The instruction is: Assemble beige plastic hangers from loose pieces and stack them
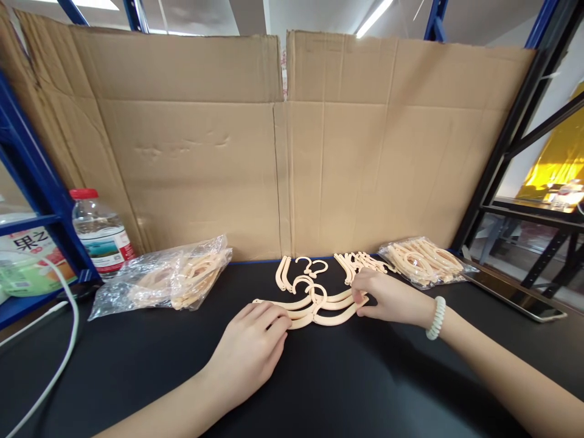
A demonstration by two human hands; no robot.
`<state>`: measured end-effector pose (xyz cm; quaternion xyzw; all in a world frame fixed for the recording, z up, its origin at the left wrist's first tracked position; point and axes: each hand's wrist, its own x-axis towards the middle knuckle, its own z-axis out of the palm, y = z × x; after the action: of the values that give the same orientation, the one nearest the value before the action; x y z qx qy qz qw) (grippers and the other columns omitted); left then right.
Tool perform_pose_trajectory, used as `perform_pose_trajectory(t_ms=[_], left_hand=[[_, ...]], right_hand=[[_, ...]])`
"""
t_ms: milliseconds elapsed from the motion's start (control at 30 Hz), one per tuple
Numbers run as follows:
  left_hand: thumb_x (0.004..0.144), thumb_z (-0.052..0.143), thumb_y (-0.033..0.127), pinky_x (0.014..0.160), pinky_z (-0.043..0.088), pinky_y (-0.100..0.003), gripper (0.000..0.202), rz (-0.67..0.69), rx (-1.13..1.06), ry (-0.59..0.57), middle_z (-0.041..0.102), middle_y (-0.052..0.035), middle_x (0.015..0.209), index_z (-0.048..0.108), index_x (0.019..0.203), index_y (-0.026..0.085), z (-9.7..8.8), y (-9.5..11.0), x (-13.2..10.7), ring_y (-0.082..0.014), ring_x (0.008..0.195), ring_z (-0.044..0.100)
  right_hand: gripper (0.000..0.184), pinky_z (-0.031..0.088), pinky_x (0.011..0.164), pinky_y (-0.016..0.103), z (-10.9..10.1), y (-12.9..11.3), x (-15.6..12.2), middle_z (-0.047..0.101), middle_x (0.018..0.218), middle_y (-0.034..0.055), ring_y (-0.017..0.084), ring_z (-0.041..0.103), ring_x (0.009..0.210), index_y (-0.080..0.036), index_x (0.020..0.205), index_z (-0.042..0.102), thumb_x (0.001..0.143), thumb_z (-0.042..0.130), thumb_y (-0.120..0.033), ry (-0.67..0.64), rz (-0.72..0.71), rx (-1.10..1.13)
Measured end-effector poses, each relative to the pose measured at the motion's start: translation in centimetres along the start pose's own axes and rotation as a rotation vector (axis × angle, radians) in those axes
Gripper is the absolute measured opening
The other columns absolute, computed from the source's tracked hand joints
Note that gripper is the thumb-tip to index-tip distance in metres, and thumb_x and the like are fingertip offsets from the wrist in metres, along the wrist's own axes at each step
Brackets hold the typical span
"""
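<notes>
Cardboard sheets (283, 140) stand upright behind a black table (319, 383), between blue and black shelf frames. From the head view, we see a small stack of peach plastic hangers (319, 307) lying flat near the middle of the table, hooks pointing away from us. Our left hand (249, 353) rests palm down with its fingertips pressing the left ends of the stack; it presses rather than closes around anything. Our right hand (387, 298), a coiled band at the wrist, pinches the right ends between thumb and fingers. Loose hooks and hanger pieces (301, 271) lie just beyond the stack, with another loose bundle (360, 263) to their right. One filled clear bag (173, 277) sits to the left, and a second bag (424, 261) sits to the right. A water bottle (100, 234) stands at far left beside a white cable (55, 365); a tablet (515, 295) lies at far right. To square the stack well, we judge that both hands should push inward evenly, keeping the hangers flat and the hooks aligned.
</notes>
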<state>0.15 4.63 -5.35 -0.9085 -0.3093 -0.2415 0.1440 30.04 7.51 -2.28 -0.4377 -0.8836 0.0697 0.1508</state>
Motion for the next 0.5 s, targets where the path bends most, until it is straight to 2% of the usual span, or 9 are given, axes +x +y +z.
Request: perform_pose_trajectory(t_ms=[100, 300, 500], left_hand=[[0.089, 0.044, 0.011, 0.082, 0.051, -0.041, 0.023, -0.01, -0.031, 0.0, 0.068, -0.0071, 0.101, 0.064, 0.096, 0.019, -0.18, 0.06, 0.06, -0.0248, 0.093, 0.063], [0.091, 0.041, 0.01, 0.088, 0.052, -0.04, 0.028, -0.044, -0.112, -0.024, 0.068, -0.0066, 0.113, 0.063, 0.103, 0.021, -0.05, -0.32, 0.08, -0.0235, 0.102, 0.063], [0.091, 0.042, 0.009, 0.087, 0.053, -0.039, 0.029, -0.057, -0.112, -0.017, 0.07, -0.0059, 0.109, 0.064, 0.105, 0.022, 0.55, -0.84, -0.14, -0.0232, 0.102, 0.065]], right_hand=[[0.023, 0.042, 0.071, 0.03, -0.16, -0.53, -0.03, 0.062, 0.084, 0.0029, 0.021, 0.054, 0.083, -0.017, 0.082, 0.058, 0.071, 0.073, -0.004, 0.012, -0.017, -0.021], [0.02, 0.041, 0.07, 0.028, -0.03, -0.55, 0.14, 0.062, 0.075, 0.0016, 0.019, 0.055, 0.08, -0.017, 0.069, 0.057, 0.072, 0.073, -0.005, -0.013, 0.01, -0.017], [0.017, 0.038, 0.062, 0.025, 0.22, -0.46, -0.13, 0.06, 0.065, -0.0011, 0.016, 0.055, 0.07, -0.017, 0.063, 0.057, 0.069, 0.068, -0.006, -0.034, 0.034, -0.011]])
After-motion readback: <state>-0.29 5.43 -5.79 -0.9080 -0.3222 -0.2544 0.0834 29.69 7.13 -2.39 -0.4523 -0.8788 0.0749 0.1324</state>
